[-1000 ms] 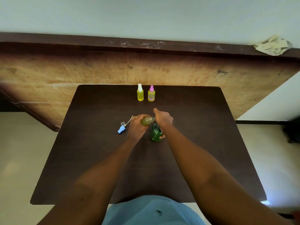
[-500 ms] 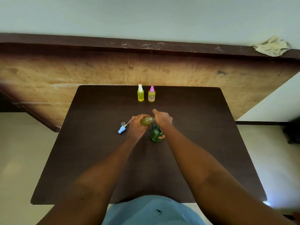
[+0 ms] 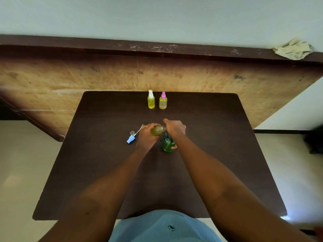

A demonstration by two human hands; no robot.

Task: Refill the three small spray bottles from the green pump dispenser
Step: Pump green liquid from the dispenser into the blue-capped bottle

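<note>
The green pump dispenser stands near the middle of the dark table. My right hand rests on top of its pump head, thumb against its side. My left hand holds an uncapped small spray bottle with yellowish liquid, tilted so its neck points at the dispenser's nozzle. That bottle's blue spray cap with its dip tube lies on the table to the left. Two capped yellow spray bottles stand at the far edge: a white-capped bottle and a pink-capped bottle.
Beyond the table's far edge rises a worn wooden panel with a dark ledge on top. A crumpled cloth lies on that ledge at the right. Pale floor shows on both sides of the table.
Both hands stay at the dispenser and the tilted bottle; no clear movement apart from a slight shift of the view.
</note>
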